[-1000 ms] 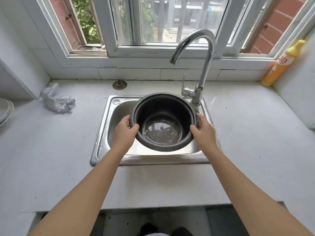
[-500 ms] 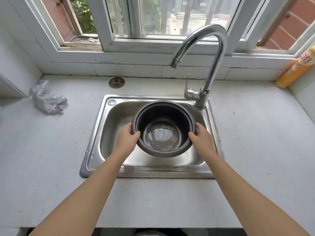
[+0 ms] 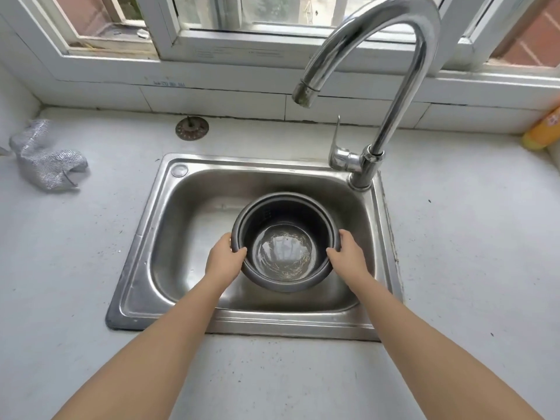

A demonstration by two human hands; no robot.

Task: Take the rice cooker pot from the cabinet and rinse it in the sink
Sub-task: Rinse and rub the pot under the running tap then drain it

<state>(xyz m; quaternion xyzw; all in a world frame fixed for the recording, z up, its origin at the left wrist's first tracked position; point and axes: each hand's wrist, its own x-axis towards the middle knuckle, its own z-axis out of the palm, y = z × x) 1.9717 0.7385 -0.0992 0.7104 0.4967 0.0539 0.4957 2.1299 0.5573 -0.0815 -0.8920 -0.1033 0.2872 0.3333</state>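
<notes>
In sink (image 3: 169,237), pot (image 3: 285,241) between gripping hands (image 3: 225,257).

Single head-worn wide-angle view, looking forward and steeply down from above the person's forearms; close to the rectangular stainless-steel sink (image 3: 142,247), which lies around both hands; facing the white-framed window (image 3: 169,40) beyond the hands; curved chrome faucet (image 3: 391,95) looms above and beyond the right hand (image 3: 348,253).

At three o'clock the yellow bottle (image 3: 544,128) is cut by the frame edge, its label unreadable. Both hands' fingers disappear behind the pot (image 3: 285,242), whose base hides the sink (image 3: 194,207) drain.
</notes>
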